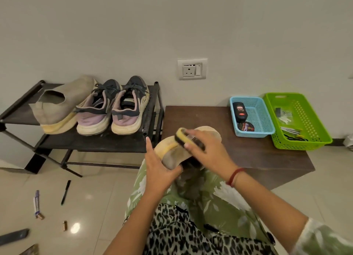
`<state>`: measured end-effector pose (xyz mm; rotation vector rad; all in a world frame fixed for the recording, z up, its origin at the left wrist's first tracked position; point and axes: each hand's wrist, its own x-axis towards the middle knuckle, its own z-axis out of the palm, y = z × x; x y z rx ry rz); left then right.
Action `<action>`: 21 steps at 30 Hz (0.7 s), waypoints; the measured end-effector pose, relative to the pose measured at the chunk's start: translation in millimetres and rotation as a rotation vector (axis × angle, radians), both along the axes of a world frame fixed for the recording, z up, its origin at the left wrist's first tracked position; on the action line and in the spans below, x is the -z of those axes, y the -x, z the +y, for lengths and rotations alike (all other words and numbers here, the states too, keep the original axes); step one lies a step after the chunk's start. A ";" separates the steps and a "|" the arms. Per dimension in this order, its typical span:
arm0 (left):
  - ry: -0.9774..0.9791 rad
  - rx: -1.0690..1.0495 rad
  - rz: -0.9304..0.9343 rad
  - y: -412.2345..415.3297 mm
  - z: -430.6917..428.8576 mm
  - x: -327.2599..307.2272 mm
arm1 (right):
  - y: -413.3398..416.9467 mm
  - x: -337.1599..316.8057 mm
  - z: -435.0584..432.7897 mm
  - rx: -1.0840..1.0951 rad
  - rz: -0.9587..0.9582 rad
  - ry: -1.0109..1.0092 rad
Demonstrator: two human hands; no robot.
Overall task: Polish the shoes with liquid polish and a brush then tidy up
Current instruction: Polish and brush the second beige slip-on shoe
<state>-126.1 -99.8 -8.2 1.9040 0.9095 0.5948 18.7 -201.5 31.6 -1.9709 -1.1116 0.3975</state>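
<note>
1. Left hand grips a grey fabric shoe with a yellowed sole, over the lap
2. Right hand curls round an oblong, dark-bristled brush set against it
3. Brown wooden table, glossy tiled floor

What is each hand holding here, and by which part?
Left hand grips the beige shoe at its near, heel end; right hand grips the brush from above, across its back.

Held shoe: grey-beige upper, yellowed sole. Brush: yellow back, blk bristles. Rack shoe: same grey-beige w/ pale yellow sole. Sneaker pair: lilac + navy, cream soles. Rack blk. Table dk brown. Small basket lt blue; large basket lime green. Polish bottle blk w/ red label. Trousers green, white floral print. Cloth on lap — leopard spots, blk on white. Wrist thread — red.
</note>
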 end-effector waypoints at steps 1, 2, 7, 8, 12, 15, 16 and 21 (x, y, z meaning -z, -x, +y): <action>0.022 0.008 -0.028 1.9 0.5 0.1 | 18.5 -3.5 5.4 -0.085 -0.074 0.026; 0.044 0.015 -0.045 3.3 0.5 1.2 | 29.3 -3.9 12.4 -0.123 -0.150 0.061; 0.069 -0.021 -0.070 11.6 6.9 5.5 | 25.1 6.6 36.4 -0.135 -0.222 0.137; 0.056 -0.016 -0.063 12.0 8.1 5.8 | 14.8 10.5 34.3 -0.096 -0.220 0.157; 0.012 0.032 -0.054 15.1 6.2 3.4 | -38.0 26.4 24.8 0.195 -0.128 0.286; 0.010 0.039 -0.048 12.2 2.7 1.6 | -55.7 18.6 35.1 0.280 -0.191 0.367; 0.011 0.039 -0.043 11.1 1.8 1.8 | -48.3 12.3 37.8 0.296 -0.206 0.335; 0.009 -0.006 -0.041 8.9 1.4 3.3 | 31.3 8.4 30.9 -0.048 -0.247 0.159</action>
